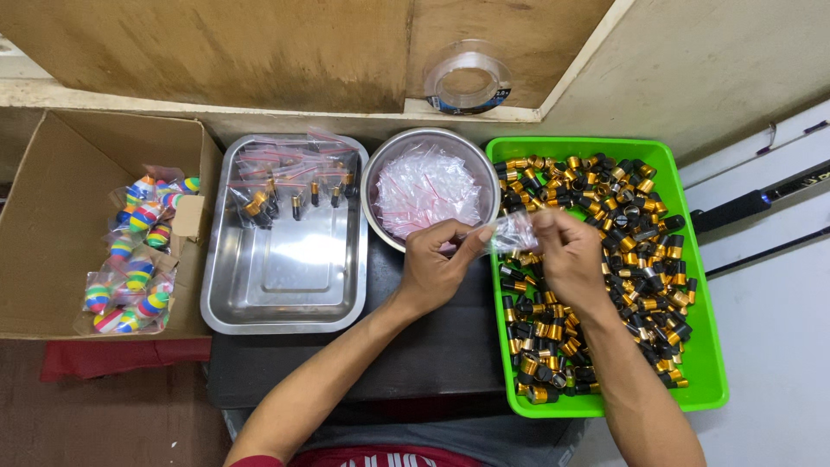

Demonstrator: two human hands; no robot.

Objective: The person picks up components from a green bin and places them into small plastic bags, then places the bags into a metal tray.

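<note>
My left hand (437,264) and my right hand (566,255) both pinch a small clear plastic bag (514,231) between them, above the left edge of a green tray (705,346). The tray is full of small black-and-gold cylindrical parts (605,251). Just behind my left hand a round steel bowl (380,164) holds a heap of empty clear bags (425,190). To the left a rectangular steel tray (285,285) has several bagged black-and-gold parts (290,182) at its far end.
A cardboard box (52,225) at the far left holds bags of rainbow-striped balls (134,259). A clear spool of line (469,79) rests on the wooden ledge behind. Black rods (761,203) lie at the right on a white surface.
</note>
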